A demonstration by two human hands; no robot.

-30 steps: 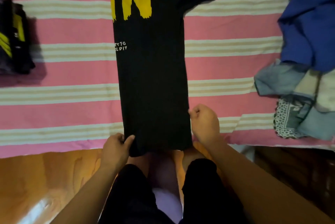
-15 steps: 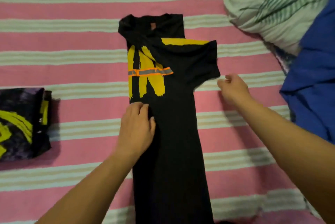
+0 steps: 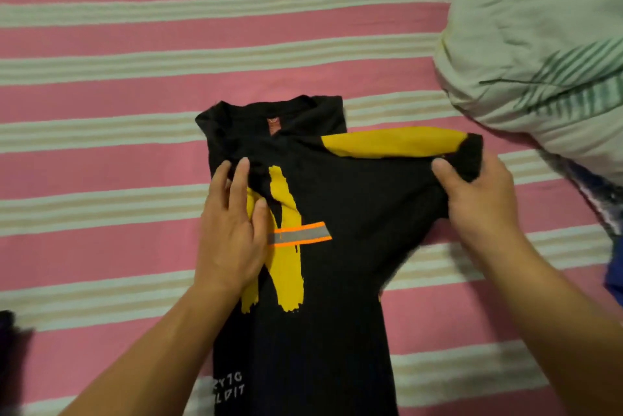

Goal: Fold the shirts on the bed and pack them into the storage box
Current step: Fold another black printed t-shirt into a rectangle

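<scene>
The black shirt was laid lengthwise on the striped bed, its hem cut off by the near frame edge. The left hand was pressed flat on its chest print; the sleeve edge was pinched by the right hand. Bare bedspread was seen left and beyond; a pale bundle was crowded at far right.

The shirt is coloured black, and big yellow marks, a grey band edged in orange and small white letters are printed on it. The bed sheet is striped pink, white and beige. The pillow is coloured pale green with darker green lines.
</scene>
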